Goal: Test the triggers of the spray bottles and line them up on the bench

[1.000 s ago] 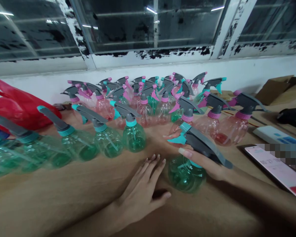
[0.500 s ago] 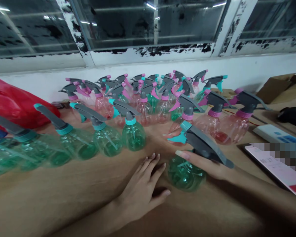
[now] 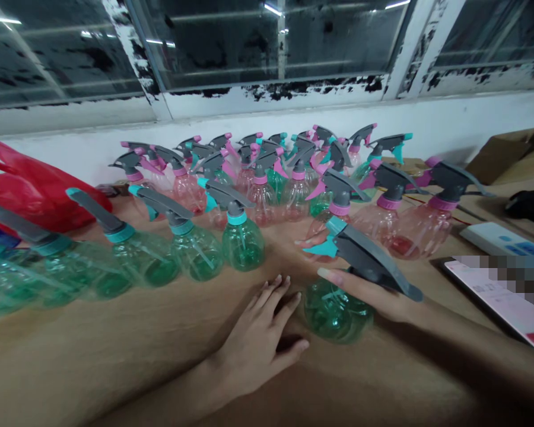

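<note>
My right hand (image 3: 374,293) is closed around the neck of a green spray bottle (image 3: 336,314), just under its grey and turquoise trigger head. The bottle stands on the wooden table (image 3: 129,350), and the trigger head points left and away from me. Some of my right fingers show behind the neck; the rest are hidden. My left hand (image 3: 260,338) rests on the table left of that bottle, fingers stretched out, holding nothing. A row of green spray bottles (image 3: 198,255) runs off to the left, and pink spray bottles (image 3: 420,228) stand beyond my right hand.
Many more pink and green spray bottles (image 3: 260,198) crowd the back by the wall. A red plastic bag (image 3: 40,190) lies at the left. On the right are a phone (image 3: 480,290), a white and blue box (image 3: 507,240) and an open cardboard box (image 3: 505,157).
The view has shifted very slightly. Both hands and the held spray bottle stay in the same places.
</note>
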Demonstrator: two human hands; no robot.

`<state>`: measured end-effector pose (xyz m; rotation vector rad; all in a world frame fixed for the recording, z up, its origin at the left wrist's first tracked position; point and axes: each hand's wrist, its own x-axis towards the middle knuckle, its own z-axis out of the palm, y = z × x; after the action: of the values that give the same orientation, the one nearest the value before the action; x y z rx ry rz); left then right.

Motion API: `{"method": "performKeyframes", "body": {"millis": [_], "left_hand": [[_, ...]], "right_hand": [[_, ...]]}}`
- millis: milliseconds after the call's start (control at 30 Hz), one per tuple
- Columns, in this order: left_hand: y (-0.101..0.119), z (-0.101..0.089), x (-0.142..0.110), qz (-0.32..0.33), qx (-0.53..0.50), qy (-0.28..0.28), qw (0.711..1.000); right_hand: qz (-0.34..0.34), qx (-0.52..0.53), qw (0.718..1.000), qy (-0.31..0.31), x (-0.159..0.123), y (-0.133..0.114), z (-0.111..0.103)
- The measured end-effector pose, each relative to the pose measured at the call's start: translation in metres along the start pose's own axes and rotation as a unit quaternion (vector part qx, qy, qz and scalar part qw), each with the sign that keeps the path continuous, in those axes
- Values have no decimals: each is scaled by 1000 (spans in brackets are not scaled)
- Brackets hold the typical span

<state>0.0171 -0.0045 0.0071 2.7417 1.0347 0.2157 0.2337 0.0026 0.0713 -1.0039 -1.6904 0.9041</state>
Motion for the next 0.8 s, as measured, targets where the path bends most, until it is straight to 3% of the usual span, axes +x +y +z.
{"method": "performKeyframes", "body": {"millis": [800], "left_hand": [[0, 0, -1, 5, 22, 0, 1000]], "right_hand": [[10, -1, 1000, -17, -3, 2, -2]]}}
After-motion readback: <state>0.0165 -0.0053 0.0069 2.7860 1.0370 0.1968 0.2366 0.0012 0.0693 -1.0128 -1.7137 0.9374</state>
